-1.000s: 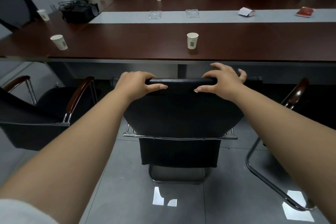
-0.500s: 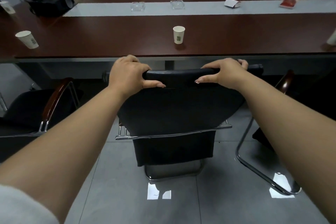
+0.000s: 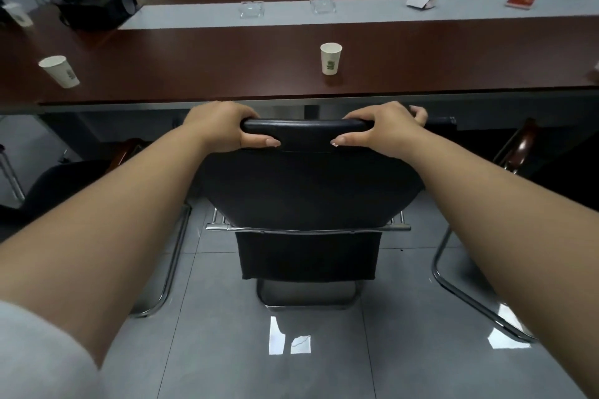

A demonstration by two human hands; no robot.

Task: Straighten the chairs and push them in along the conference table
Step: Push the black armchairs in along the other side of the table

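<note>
Black chair (image 3: pixel 304 191) at 6 o'clock of the worktop (image 3: pixel 227 74), backrest just short of its edge. Left hand (image 3: pixel 220 128) and right hand (image 3: pixel 382 129) grip the padded top rail — fingers curled over. Stiff frame on floor runners; likely slides readily — push from the rail.

Black chair (image 3: pixel 304 191), dark red-brown table (image 3: pixel 227 61), white cups (image 3: pixel 330 58), grey floor (image 3: pixel 227 350)

Glossy leather chair (image 3: pixel 304 191), polished wood table (image 3: pixel 227 52)
</note>
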